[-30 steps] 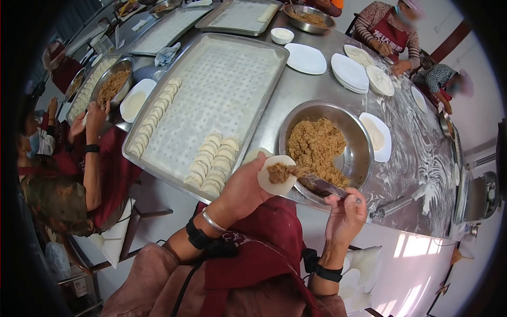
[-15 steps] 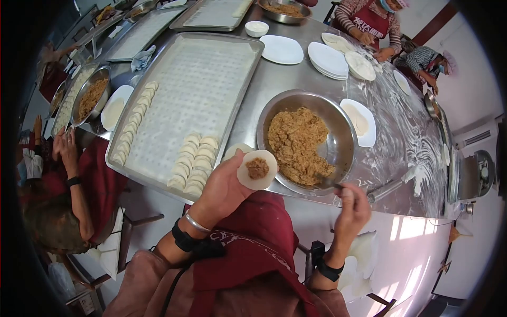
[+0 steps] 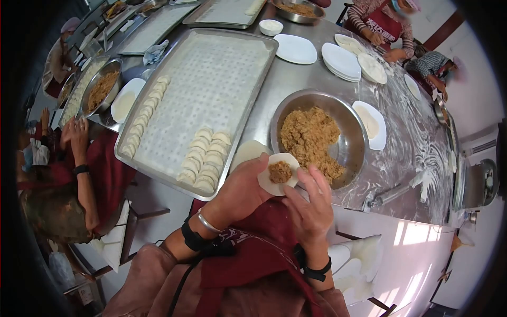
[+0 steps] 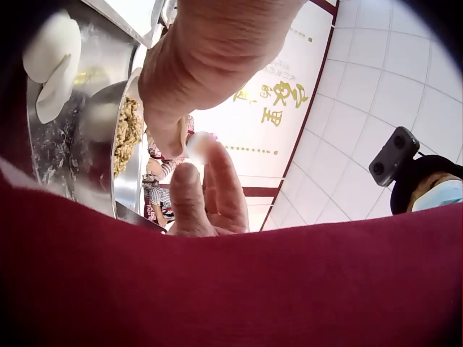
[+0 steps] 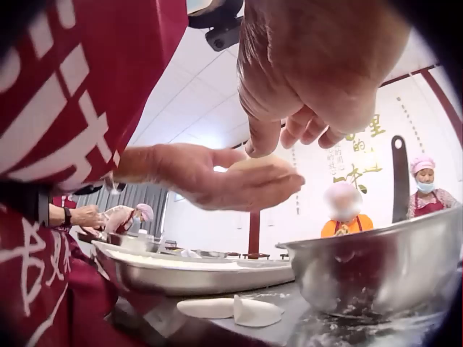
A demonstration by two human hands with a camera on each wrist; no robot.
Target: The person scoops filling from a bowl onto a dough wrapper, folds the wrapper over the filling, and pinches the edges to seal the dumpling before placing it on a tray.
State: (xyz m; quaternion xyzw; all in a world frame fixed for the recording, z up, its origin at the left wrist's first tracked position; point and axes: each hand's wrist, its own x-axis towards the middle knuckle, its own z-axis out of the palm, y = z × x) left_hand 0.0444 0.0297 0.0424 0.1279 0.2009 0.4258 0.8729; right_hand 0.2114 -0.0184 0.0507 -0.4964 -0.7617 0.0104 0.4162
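My left hand (image 3: 240, 187) cradles a round dumpling wrapper (image 3: 268, 184), its thumb at the wrapper's near edge. A lump of brown filling (image 3: 280, 171) sits in the middle of the wrapper. The right hand (image 3: 312, 211) has come in from the other side, its fingertips right at the wrapper's right edge and the fingers loosely spread. In the right wrist view, the left palm is turned up under the wrapper and the right fingers point down over it. Just beyond the hands stands a steel bowl (image 3: 358, 145) of filling. A dark flat handle (image 5: 400, 177) sticks up from that bowl.
A lined metal tray (image 3: 211, 90) with rows of folded dumplings (image 3: 203, 164) lies to the left. Loose wrappers (image 3: 249, 151) rest between tray and bowl. White plates (image 3: 340, 62) stand farther back, beside a floury tabletop (image 3: 406, 132). Other people work around the table.
The right hand was putting filling on the wrapper with a flat spreader, then took the spreader to the bowl and let go. Now it is at the wrapper's edge. The left hand keeps its hold.
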